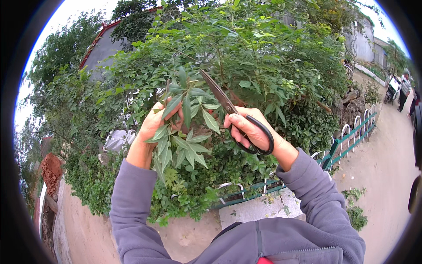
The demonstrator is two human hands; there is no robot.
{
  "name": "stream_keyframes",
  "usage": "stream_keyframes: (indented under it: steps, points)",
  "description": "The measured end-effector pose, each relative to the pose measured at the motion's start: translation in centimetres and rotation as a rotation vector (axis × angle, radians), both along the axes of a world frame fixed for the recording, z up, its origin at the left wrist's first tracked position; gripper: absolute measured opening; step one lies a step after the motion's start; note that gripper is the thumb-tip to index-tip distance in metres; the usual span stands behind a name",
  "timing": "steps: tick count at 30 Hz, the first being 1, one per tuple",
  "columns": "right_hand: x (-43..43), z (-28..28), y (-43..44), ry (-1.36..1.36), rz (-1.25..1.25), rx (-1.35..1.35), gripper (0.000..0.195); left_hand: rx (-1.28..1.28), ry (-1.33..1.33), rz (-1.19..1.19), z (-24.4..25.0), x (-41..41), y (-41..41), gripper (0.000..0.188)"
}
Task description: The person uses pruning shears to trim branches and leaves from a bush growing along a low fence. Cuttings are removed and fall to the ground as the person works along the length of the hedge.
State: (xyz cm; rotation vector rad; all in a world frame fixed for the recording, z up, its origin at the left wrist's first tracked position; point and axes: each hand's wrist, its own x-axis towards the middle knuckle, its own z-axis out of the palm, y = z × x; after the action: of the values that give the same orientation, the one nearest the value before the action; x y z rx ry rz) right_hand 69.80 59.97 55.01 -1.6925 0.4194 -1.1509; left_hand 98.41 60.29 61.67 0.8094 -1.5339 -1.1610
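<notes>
A leafy sprig with long pointed green leaves is held in my left hand, its fingers partly hidden behind the leaves. In my right hand is a pair of scissors with black handles and dark, worn blades. My fingers sit in the handle loops, and the blades point up and to the left, lying close together. The blade tips reach just right of the sprig's top, in front of a large green shrub. Whether the tips touch a stem I cannot tell.
A low green-and-white metal fence edges the shrubs. Below them lies a pale stone slab with scattered leaves. Cut greenery rests on the path at right. Farther off, a person stands by a cart.
</notes>
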Motion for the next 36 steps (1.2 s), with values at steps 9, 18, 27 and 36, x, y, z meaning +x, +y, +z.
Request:
stream_keyframes:
  steps: [9,18,27,36]
  points:
    - [-5.8,-13.0,1.4,-0.313,0.351,0.431,0.08,-0.338,-0.387,0.223,-3.8,-3.6,8.9,0.011]
    - [-13.5,-15.9,4.4,-0.358,0.692,0.421,0.096,-0.273,-0.368,0.164,-2.4,-12.4,9.8,0.018]
    - [-25.9,-32.7,5.4,-0.355,0.114,0.855,0.072,0.186,-0.813,0.101,-26.9,-20.2,2.0,0.029]
    - [-38.9,-46.4,15.3,0.153,-0.322,1.401,0.054,0.679,-1.357,0.48,-56.3,-12.5,15.8,0.044]
